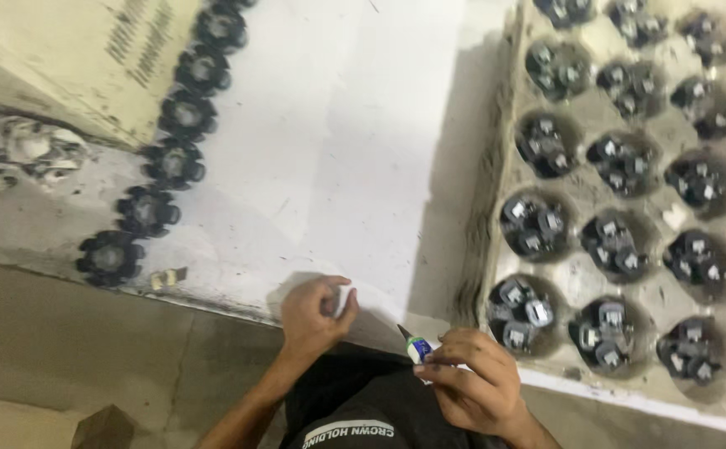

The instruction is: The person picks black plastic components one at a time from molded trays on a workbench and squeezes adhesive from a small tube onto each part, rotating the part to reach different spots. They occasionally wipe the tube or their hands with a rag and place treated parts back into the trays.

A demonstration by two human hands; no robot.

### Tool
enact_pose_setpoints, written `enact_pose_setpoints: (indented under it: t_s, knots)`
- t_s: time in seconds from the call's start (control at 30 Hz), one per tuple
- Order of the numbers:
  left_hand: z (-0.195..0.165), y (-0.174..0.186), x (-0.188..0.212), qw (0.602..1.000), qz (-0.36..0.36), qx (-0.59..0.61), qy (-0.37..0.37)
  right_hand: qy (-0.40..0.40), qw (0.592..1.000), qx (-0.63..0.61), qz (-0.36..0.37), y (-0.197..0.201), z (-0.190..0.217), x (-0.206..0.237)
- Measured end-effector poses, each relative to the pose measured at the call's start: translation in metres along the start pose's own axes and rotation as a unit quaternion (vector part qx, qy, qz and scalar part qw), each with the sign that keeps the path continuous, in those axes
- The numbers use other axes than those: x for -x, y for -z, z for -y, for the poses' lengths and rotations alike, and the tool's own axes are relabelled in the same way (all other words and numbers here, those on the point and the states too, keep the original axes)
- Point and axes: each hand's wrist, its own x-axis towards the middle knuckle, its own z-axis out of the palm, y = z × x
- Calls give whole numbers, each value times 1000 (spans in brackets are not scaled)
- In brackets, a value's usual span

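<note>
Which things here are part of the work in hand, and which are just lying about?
In use:
left hand pinching a small white piece
right hand holding a small tube
egg tray of small black parts
row of black knobs

Lying about:
cardboard sheet
white rubble

We see a big white sheet (338, 141) lying flat on the grey floor (122, 349). On the sheet, a row of black round parts (172, 163) with bumpy edges runs in a line along its left side, one after the other. On the right side of the sheet sits a grey egg tray (583, 270). Each cup of the tray holds a little heap of small black and silver parts (533, 224). At the top left, a tan cardboard box (63, 58) stands by the row. A small brown box corner (101, 428) shows on the floor at the bottom left.
</note>
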Motion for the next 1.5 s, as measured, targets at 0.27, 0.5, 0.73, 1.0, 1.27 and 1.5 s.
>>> enact_pose_setpoints:
  t_s: [0.27, 0.5, 0.73, 1.0, 1.27, 1.5]
  knots:
    - [-7, 15, -10, 998, 19, 45, 45, -83, 994, -8, 69, -22, 6, -103]
    - [-14, 55, -3, 993, 22, 59, 98, -72, 986, -71, 133, -51, 50, -174]
    - [60, 210, 19, 989, -129, -38, 65, -125, 982, -54, 130, -156, 80, -216]
    - [128, 362, -27, 970, -79, -27, 228, -331, 924, -189, 36, -302, 100, -253]
    - [190, 363, -164, 985, -8, -156, 76, -435, 870, -218, -81, -363, 69, -260]
    - [225, 360, -199, 982, -56, -156, 90, -527, 767, -322, -173, -409, 52, -288]
